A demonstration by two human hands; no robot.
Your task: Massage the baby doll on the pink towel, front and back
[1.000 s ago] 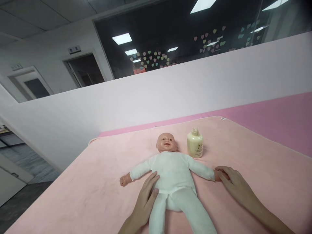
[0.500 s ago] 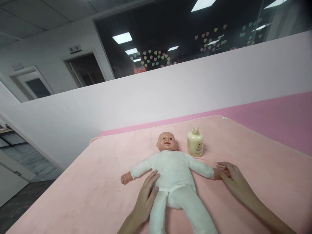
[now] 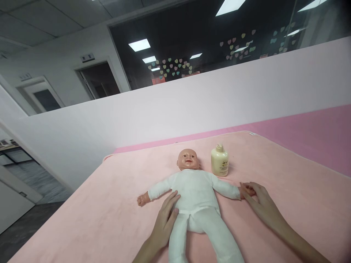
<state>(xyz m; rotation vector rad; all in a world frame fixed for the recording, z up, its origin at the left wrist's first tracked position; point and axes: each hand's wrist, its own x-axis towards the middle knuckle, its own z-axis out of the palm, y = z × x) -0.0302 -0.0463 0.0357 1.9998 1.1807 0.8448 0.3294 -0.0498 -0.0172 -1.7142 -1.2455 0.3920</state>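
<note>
A baby doll (image 3: 195, 190) with a white cloth body lies on its back on a peach blanket (image 3: 115, 219), its head toward the far side and its arms spread. My left hand (image 3: 167, 217) lies open against the doll's side at waist and hip, fingers stretched along the cloth. Over at the doll's outstretched arm on the right, my right hand (image 3: 257, 197) is closed around the doll's small hand (image 3: 244, 192), thumb below and fingers above. A pale yellow lotion bottle (image 3: 219, 160) stands upright beside the doll's head, above that arm.
Behind the blanket a pink mat edge (image 3: 309, 135) meets a low white wall (image 3: 192, 109). Above it is a dark window (image 3: 175, 33) with heart stickers. Floor and a white cabinet (image 3: 13, 201) show past the left edge.
My right hand has shifted slightly left, its fingers closing further over the doll's hand and wrist. The left hand stays against the doll's side.
</note>
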